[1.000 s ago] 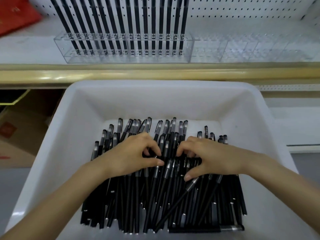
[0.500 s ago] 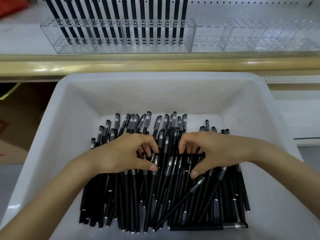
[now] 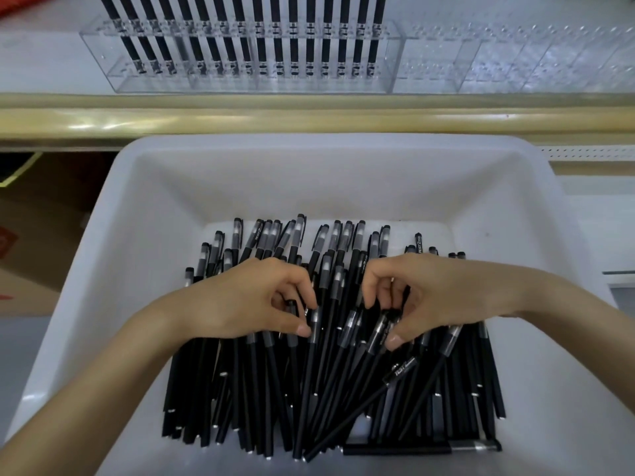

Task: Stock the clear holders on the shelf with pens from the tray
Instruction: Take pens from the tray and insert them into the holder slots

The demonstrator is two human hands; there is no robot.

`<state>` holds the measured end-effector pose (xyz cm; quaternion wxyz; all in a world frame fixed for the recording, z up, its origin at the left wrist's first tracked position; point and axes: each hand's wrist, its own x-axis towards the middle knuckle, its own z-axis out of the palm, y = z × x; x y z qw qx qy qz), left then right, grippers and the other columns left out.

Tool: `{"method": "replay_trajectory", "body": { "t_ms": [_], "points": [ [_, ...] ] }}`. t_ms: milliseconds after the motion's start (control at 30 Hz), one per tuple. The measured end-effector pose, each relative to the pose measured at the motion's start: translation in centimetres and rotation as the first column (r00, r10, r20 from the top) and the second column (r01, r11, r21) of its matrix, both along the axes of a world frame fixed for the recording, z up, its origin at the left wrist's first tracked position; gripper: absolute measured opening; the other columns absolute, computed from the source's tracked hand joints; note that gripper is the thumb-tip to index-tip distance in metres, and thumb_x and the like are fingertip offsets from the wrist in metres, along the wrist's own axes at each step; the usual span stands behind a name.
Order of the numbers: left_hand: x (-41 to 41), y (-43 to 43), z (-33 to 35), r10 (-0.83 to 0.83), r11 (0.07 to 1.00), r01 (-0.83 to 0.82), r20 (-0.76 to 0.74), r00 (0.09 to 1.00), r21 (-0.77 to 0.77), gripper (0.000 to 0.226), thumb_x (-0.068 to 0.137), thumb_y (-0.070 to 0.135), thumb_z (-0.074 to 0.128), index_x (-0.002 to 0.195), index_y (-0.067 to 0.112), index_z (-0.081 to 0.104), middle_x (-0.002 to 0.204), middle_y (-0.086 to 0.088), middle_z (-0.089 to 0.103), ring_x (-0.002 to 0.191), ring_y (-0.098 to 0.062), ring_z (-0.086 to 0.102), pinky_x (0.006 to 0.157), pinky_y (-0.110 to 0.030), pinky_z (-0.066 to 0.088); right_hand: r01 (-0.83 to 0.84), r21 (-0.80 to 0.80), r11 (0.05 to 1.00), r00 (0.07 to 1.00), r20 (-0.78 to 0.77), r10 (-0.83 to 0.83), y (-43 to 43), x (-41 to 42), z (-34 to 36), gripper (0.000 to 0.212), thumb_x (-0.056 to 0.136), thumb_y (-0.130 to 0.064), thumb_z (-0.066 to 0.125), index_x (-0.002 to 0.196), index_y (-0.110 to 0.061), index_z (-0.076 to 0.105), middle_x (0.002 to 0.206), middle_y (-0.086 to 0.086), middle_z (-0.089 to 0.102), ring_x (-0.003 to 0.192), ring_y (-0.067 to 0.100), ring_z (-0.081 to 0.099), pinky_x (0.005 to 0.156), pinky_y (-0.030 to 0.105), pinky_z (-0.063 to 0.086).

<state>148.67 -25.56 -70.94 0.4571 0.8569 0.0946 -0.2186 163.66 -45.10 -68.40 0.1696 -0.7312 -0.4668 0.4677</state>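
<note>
Over the tray (image 3: 144, 207), your left hand (image 3: 240, 300) and right hand (image 3: 443, 293) each pinch pens (image 3: 319, 389) from the heap. Behind the gold shelf (image 3: 309, 120) edge, one holder (image 3: 220, 85) stands full; cardboard (image 3: 31, 235) lies at left.

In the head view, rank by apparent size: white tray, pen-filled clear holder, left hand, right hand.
1. white tray
2. pen-filled clear holder, though farther off
3. left hand and right hand, too alike to rank
</note>
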Motion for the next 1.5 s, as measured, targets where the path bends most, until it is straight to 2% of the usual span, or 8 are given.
{"method": "replay_trajectory", "body": {
  "t_ms": [400, 500, 767, 1033, 1133, 1233, 1367, 1500],
  "points": [
    [0.0, 0.0, 0.1, 0.017, 1.0, -0.018, -0.002, 1.0, -0.006, 0.02, 0.077, 0.021, 0.078, 0.091, 0.03, 0.067, 0.093, 0.004, 0.069, 0.074, -0.006, 0.067, 0.082, -0.035, 0.056, -0.05, -0.042, 0.998, 0.995, -0.089, 0.046, -0.1, -0.4, -0.4, 0.021, 0.078, -0.019, 0.077, 0.093, -0.024, 0.063, 0.08, -0.007, 0.061, 0.06, -0.004, 0.053, 0.055, 0.012, 0.039],
    [0.1, -0.1, 0.4, 0.029, 1.0, -0.029, 0.01, 1.0, -0.013, 0.02, 0.076, 0.02, 0.079, 0.09, 0.029, 0.068, 0.091, 0.002, 0.07, 0.072, -0.008, 0.067, 0.081, -0.033, 0.056, -0.043, -0.024, 0.999, 0.992, -0.118, 0.04, 0.0, -0.4, -0.5, 0.017, 0.079, -0.018, 0.077, 0.091, -0.022, 0.065, 0.085, 0.002, 0.067, 0.067, 0.008, 0.057, 0.058, 0.02, 0.043],
    [0.2, -0.1, 1.3, 0.12, 0.984, -0.108, 0.082, 0.989, -0.142, 0.02, 0.074, 0.011, 0.079, 0.088, 0.019, 0.07, 0.087, -0.007, 0.074, 0.076, -0.022, 0.07, 0.076, -0.025, 0.057, -0.011, 0.035, 0.999, 0.998, -0.058, 0.013, 0.2, -0.7, 0.0, 0.011, 0.081, -0.019, 0.075, 0.09, -0.017, 0.069, 0.082, -0.001, 0.069, 0.072, 0.008, 0.063, 0.07, 0.02, 0.05],
    [0.5, -0.6, 2.3, 0.342, 0.885, -0.27, 0.137, 0.93, -0.38, 0.026, 0.064, 0.018, 0.08, 0.086, 0.01, 0.07, 0.091, -0.008, 0.074, 0.076, -0.014, 0.07, 0.073, -0.018, 0.051, 0.179, 0.162, 0.97, 0.971, -0.187, -0.148, 0.1, -0.6, 1.3, 0.013, 0.08, -0.012, 0.074, 0.093, -0.014, 0.072, 0.095, 0.008, 0.071, 0.093, 0.023, 0.068, 0.093, 0.035, 0.052],
    [0.7, -0.5, 2.3, 0.421, 0.829, -0.316, 0.143, 0.896, -0.461, 0.026, 0.061, 0.024, 0.089, 0.078, 0.014, 0.072, 0.094, -0.009, 0.074, 0.087, -0.017, 0.071, 0.081, -0.02, 0.053, 0.288, 0.209, 0.935, 0.937, -0.262, -0.23, -0.1, -0.3, 2.2, 0.018, 0.075, -0.018, 0.075, 0.092, -0.013, 0.073, 0.09, 0.006, 0.073, 0.086, 0.021, 0.069, 0.085, 0.023, 0.053],
    [1.1, -0.1, 2.9, 0.552, 0.752, -0.398, 0.173, 0.815, -0.525, 0.026, 0.061, 0.019, 0.084, 0.082, 0.01, 0.071, 0.092, -0.011, 0.074, 0.086, -0.019, 0.07, 0.083, -0.021, 0.055, 0.432, 0.23, 0.872, 0.867, -0.373, -0.331, -0.3, 0.5, 3.2, 0.023, 0.07, -0.015, 0.074, 0.092, -0.01, 0.072, 0.092, 0.017, 0.071, 0.083, 0.019, 0.069, 0.076, 0.018, 0.052],
    [1.5, 0.7, 5.6, 0.623, 0.71, -0.411, 0.238, 0.745, -0.572, 0.022, 0.062, 0.028, 0.075, 0.08, 0.015, 0.071, 0.091, -0.012, 0.074, 0.091, -0.025, 0.071, 0.085, -0.03, 0.057, 0.598, 0.247, 0.763, 0.743, -0.527, -0.412, 0.0, 2.0, 4.8, 0.03, 0.062, -0.009, 0.076, 0.092, -0.005, 0.072, 0.099, 0.03, 0.066, 0.088, 0.027, 0.07, 0.079, 0.024, 0.056],
    [2.8, 1.4, 8.7, 0.67, 0.7, -0.423, 0.322, 0.669, -0.576, 0.018, 0.064, 0.023, 0.071, 0.079, 0.014, 0.069, 0.086, -0.008, 0.074, 0.085, -0.021, 0.072, 0.073, -0.024, 0.058, 0.582, 0.345, 0.737, 0.768, -0.531, -0.359, 0.7, 3.7, 7.4, 0.024, 0.062, -0.009, 0.076, 0.086, -0.009, 0.074, 0.09, 0.015, 0.071, 0.092, 0.028, 0.07, 0.083, 0.029, 0.056]
  ]
}}
